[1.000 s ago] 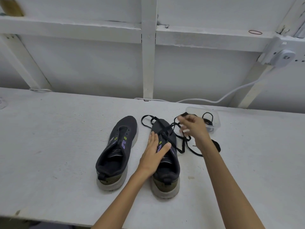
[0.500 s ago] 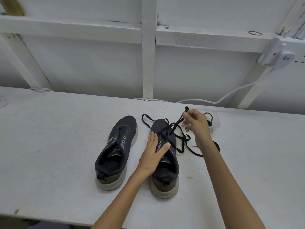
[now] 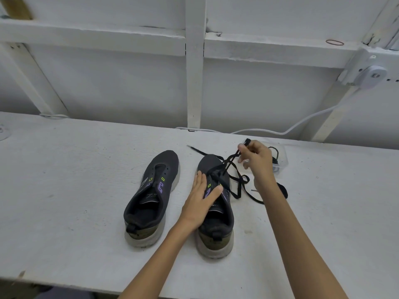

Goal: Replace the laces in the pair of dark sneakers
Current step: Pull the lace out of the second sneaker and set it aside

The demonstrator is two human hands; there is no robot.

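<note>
Right hand [image 3: 258, 160] pinches black lace [image 3: 230, 161]; laced sneaker [image 3: 218, 221] sits just below the pinch, under the flat, straight-fingered left hand [image 3: 199, 200]; advise a steady pull in line with the eyelets, left pressing down so the shoe cannot lift.

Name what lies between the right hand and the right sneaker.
A black lace, pinched in the right hand, runs down to the front eyelets of the right sneaker; the head view shows it.
</note>
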